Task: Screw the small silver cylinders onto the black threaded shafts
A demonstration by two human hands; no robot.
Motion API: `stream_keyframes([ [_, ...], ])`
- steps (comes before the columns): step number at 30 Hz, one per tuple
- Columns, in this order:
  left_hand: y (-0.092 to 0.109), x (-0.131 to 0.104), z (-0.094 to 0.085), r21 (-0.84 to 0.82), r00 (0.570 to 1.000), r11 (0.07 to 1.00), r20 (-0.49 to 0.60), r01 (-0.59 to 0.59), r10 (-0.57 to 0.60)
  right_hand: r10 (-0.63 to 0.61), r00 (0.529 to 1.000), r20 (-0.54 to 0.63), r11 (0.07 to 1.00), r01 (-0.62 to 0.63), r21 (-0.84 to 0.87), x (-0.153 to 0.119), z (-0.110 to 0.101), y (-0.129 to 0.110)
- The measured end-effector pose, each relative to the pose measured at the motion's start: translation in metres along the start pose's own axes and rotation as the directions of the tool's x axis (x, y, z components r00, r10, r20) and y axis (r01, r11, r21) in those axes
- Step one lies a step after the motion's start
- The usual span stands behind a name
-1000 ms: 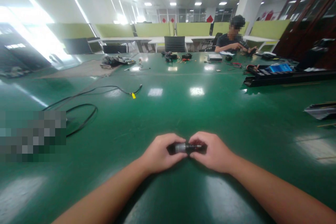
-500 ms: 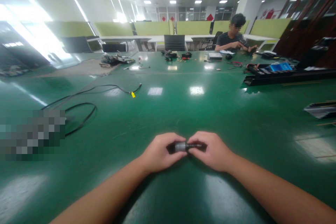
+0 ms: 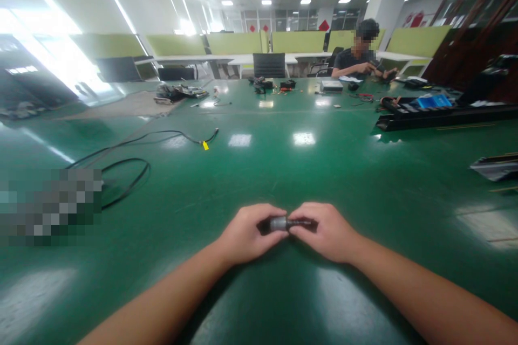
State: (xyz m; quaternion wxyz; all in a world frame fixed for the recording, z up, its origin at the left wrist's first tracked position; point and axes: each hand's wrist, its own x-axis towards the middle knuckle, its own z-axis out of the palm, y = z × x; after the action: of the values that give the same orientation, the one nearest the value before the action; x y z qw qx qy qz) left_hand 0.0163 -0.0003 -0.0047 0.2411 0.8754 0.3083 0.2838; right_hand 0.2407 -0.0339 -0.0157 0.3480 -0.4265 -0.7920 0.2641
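Close in front of me, a small grey metal cylinder with a thin dark shaft (image 3: 279,223) lies sideways between my hands, its shaft pointing right. What exact kind of part it is, I cannot make out. My left hand (image 3: 246,234) closes thumb and fingers around the wide grey body. From the other side, the thumb and fingertips of my right hand (image 3: 327,233) pinch the narrower dark section beside the body. The shaft reaches into the hollow of that hand. My fingertips nearly meet at the middle and hide part of the piece.
The green tabletop (image 3: 259,172) is glossy. At left lie a blurred-out box (image 3: 60,202) and a black cable (image 3: 129,160) with a yellow tag. A long black rail (image 3: 441,120) lies at right. A person (image 3: 358,59) sits across the table, near small tools and parts.
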Motion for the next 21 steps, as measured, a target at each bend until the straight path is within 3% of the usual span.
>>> stream_keyframes([
  [21, 0.0044, -0.0040, 0.0000, 0.071, 1.000, 0.997, -0.010, 0.021, -0.021, -0.037, 0.999, 0.024, 0.999, 0.037, 0.004, 0.0000, -0.0020, -0.0004],
])
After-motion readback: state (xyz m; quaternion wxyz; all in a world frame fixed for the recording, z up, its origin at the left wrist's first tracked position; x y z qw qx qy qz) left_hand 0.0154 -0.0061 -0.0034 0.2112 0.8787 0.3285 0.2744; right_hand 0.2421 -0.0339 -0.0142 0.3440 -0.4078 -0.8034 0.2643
